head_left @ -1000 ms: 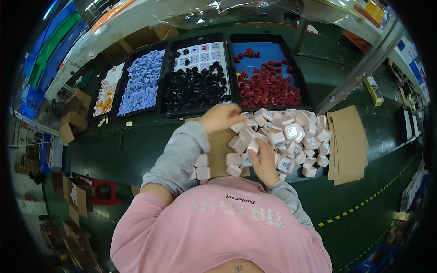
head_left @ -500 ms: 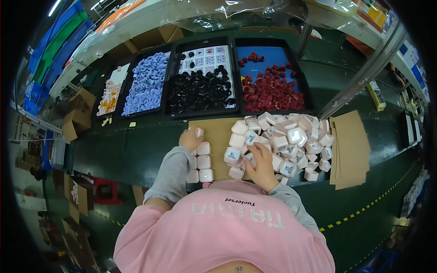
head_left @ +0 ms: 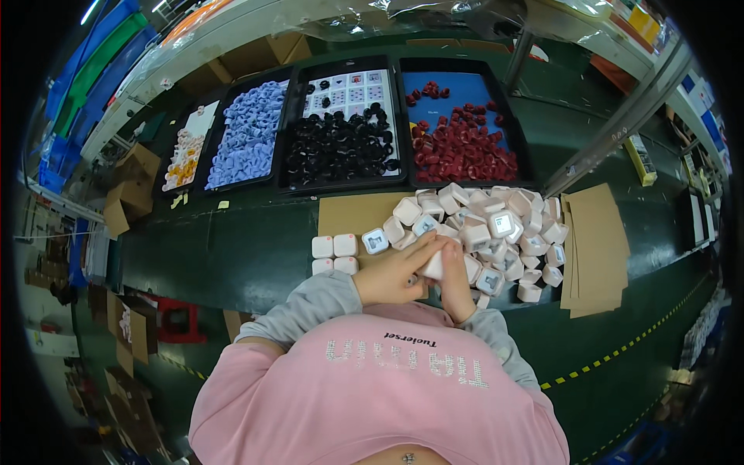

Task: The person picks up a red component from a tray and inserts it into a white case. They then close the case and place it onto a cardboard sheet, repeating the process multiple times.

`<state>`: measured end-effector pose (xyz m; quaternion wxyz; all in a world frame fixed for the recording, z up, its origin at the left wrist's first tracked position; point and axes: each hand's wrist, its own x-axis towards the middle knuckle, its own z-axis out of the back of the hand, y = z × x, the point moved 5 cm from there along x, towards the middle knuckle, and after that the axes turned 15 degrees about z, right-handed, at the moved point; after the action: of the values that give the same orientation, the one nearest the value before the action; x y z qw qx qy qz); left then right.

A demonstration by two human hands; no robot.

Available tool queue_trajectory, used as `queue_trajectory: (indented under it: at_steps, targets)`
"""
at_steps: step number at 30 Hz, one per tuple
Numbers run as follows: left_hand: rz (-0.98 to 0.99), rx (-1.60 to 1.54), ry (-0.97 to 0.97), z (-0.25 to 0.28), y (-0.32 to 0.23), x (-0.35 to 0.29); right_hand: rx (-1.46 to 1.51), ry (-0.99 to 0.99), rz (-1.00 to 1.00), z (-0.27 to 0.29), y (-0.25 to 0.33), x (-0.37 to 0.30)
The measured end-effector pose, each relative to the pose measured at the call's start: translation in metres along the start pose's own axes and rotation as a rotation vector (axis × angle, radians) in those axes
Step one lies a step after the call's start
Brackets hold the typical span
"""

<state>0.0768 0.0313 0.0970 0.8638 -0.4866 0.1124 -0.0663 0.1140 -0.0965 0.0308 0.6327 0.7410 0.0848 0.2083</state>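
Both my hands meet in front of the pile of small pale pink boxes [head_left: 504, 225]. Between them is one rounded, pale box [head_left: 432, 268]. My left hand [head_left: 394, 273] has its fingers against the box's upper side, while my right hand [head_left: 457, 280] grips it from the right, its thumb and fingers partly hidden. Closed pale boxes [head_left: 346, 245] stand in a neat block on the left, the near part covered by my left forearm. A box with a grey insert showing [head_left: 375, 240] lies just beyond my left hand.
A brown cardboard sheet [head_left: 356, 214] lies under the boxes, and a stack of sheets [head_left: 597, 248] on the right. Farther back stand black trays with red pieces [head_left: 465, 147], black pieces [head_left: 333, 151] and blue pieces [head_left: 246, 139]. A metal post [head_left: 612, 132] rises at right.
My left hand has left the block of boxes and moved right to join my right hand. A pale box is now held between them.
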Motion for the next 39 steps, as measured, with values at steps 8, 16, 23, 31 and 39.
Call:
queue_trajectory:
  at_steps: [8,16,23,31,39]
  targets:
    - [0.147,0.048,-0.223,0.003,0.007,-0.002,0.236,0.008,-0.108,-0.012,-0.003,-0.004]
    - [0.125,-0.012,-0.205,-0.008,0.006,-0.003,-0.347,0.098,0.184,-0.010,0.016,0.001]
    - [0.202,0.002,-0.152,-0.004,0.003,-0.003,-0.508,0.070,0.342,-0.003,0.018,0.000]
    - [-0.180,0.270,-0.447,0.029,-0.005,-0.006,0.381,-0.134,-0.236,0.001,0.006,-0.002]
    - [0.052,0.020,-0.080,0.005,-0.004,0.008,0.098,-0.072,-0.129,0.000,0.010,-0.004]
